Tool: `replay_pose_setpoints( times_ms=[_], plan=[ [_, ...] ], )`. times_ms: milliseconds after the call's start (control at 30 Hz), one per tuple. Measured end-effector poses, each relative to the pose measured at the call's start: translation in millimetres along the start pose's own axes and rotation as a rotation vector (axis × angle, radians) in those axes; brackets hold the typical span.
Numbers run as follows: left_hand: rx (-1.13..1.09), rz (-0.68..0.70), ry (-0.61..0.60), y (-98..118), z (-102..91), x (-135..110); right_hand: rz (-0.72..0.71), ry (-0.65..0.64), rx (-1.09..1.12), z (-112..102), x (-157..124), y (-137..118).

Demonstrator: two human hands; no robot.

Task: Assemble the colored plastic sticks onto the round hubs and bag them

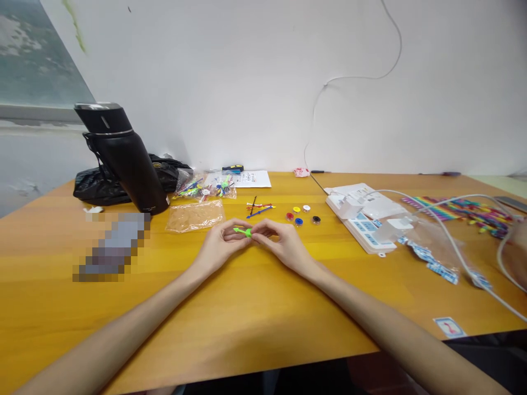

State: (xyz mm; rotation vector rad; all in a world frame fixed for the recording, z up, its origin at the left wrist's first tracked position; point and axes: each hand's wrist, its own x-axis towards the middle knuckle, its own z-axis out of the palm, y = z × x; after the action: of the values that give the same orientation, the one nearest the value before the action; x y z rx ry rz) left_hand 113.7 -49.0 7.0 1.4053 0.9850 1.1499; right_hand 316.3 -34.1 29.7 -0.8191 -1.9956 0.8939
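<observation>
My left hand [216,244] and my right hand [284,241] meet over the middle of the table, both closed around a small green plastic arrow spinner [242,231]. Its pointed tip faces left. The thumb and fingers of my right hand pinch the rounder end, and part of that end is hidden. Just beyond my hands lies a loose cluster of thin arrows [260,209] in black, red, yellow and blue. Right of these sit several small round pieces: a yellow disc [296,209], a white disc [306,208], a red disc [290,216], a blue disc [298,222] and a black disc [316,219].
A black bottle [127,159] stands at left, near a blurred flat object [117,241]. An empty clear bag [195,215] and a bag of coloured parts [206,186] lie behind. Rightward are a power strip [366,233], white cables, colourful sticks [436,207] and another person's hand [516,252].
</observation>
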Motion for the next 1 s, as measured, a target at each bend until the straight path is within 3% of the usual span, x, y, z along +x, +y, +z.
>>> replay_pose_setpoints(
  times_ms=[200,367,633,1000],
  plan=[
    [0.018,0.004,0.003,2.1,0.8,-0.2,0.063,-0.009,0.022,0.6,-0.8,8.0],
    [-0.002,0.007,-0.058,-1.7,1.7,-0.4,0.125,-0.062,0.17,6.2,-1.7,8.3],
    [0.018,0.022,-0.034,-3.0,-0.1,1.1,0.058,-0.025,0.164,2.7,0.2,6.3],
    [0.002,0.009,-0.014,-1.9,0.3,1.0,0.097,-0.015,0.114,3.0,0.3,8.7]
  ],
)
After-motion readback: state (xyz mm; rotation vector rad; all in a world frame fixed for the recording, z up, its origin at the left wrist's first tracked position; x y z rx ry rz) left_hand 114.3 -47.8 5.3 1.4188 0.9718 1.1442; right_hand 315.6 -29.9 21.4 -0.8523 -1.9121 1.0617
